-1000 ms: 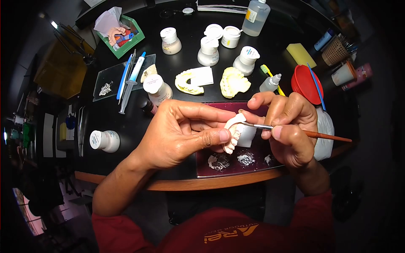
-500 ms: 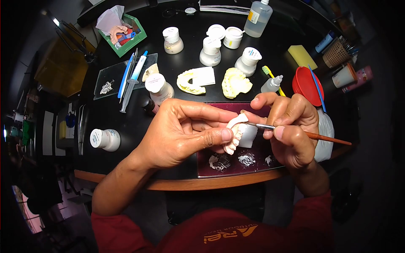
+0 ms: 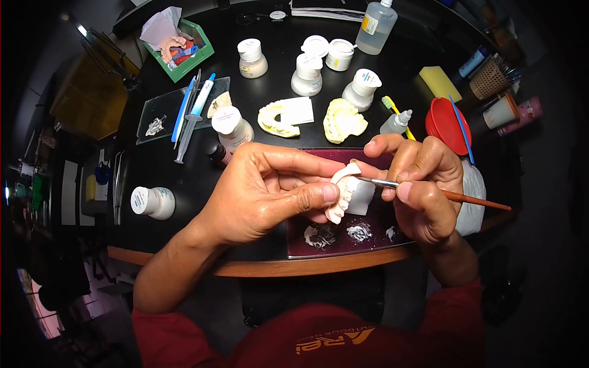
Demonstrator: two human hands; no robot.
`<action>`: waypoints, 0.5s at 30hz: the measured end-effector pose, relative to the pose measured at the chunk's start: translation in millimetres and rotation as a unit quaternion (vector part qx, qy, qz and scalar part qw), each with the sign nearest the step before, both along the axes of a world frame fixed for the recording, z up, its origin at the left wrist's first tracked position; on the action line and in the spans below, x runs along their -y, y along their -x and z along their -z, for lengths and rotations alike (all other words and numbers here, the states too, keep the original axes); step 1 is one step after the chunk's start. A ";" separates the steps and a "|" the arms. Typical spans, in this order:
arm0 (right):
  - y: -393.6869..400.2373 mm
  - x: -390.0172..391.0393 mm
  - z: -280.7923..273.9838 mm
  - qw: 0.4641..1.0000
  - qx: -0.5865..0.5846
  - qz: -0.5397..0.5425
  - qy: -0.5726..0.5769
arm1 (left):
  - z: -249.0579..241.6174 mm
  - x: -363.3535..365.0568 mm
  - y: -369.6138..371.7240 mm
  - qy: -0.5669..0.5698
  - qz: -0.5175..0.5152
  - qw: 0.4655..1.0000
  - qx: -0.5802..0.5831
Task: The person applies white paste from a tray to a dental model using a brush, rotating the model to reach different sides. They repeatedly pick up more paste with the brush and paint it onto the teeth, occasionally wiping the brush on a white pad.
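Note:
Between the thumb and fingers of my left hand is a whitish dental model with a row of teeth, tilted upright. A fine brush with a brown wooden handle and metal ferrule is pinched in my right hand. Its dark tip meets the model's inner side near the top; whether it touches cannot be made out. Behind the model, a white square of paper or tissue shows. Below lies a dark red mixing slab bearing white powder heaps.
Several white-capped jars stand across the black table. Yellowish dental models lie beyond my hands. A glass plate with a syringe is at left. A red bowl, dropper bottle and yellow sponge are at right.
The dental model has turned very slightly in my left hand, and the brush tip has shifted a little along its inner side. Everything else stays in place.

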State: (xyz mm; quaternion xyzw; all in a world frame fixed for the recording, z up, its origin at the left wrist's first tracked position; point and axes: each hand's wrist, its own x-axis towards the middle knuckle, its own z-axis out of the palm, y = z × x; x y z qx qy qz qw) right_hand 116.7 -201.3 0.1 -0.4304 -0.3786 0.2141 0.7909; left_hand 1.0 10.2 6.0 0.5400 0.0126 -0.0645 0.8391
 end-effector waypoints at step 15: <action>0.9 -0.4 0.1 1.000 -0.013 0.004 -0.007 | -1.1 0.2 0.3 -0.004 -0.001 1.000 0.009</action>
